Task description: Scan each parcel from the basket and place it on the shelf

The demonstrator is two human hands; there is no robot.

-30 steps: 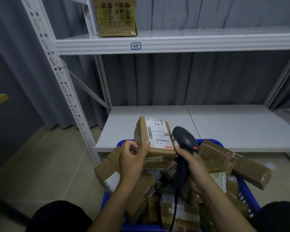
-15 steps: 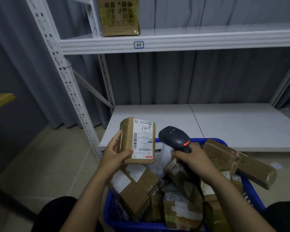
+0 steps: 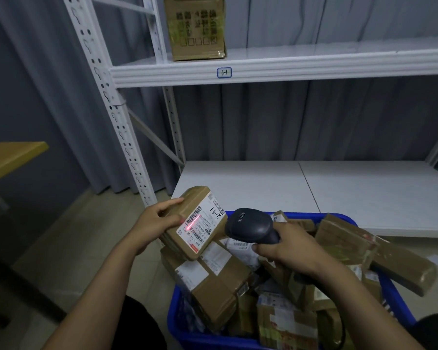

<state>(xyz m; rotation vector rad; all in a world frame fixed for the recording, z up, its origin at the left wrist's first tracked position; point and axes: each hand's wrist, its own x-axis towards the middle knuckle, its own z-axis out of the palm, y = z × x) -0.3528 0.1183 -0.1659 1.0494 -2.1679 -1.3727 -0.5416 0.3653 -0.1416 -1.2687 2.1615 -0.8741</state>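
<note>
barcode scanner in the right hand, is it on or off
On: the barcode scanner points at the parcel, and a red scan line lies across its label's barcode.

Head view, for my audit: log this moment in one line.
step: scan | left hand: holds labelled parcel | right hand: grips barcode scanner | red beam: on label

Parcel depot, numbered shelving (image 3: 314, 68), heaped parcels (image 3: 220, 281)

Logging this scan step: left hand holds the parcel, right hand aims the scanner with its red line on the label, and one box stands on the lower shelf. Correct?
Not quite. In the head view the box stands on the upper shelf, not the lower shelf. The rest holds: left hand holds the parcel, right hand aims the scanner, red line on the label.
</note>
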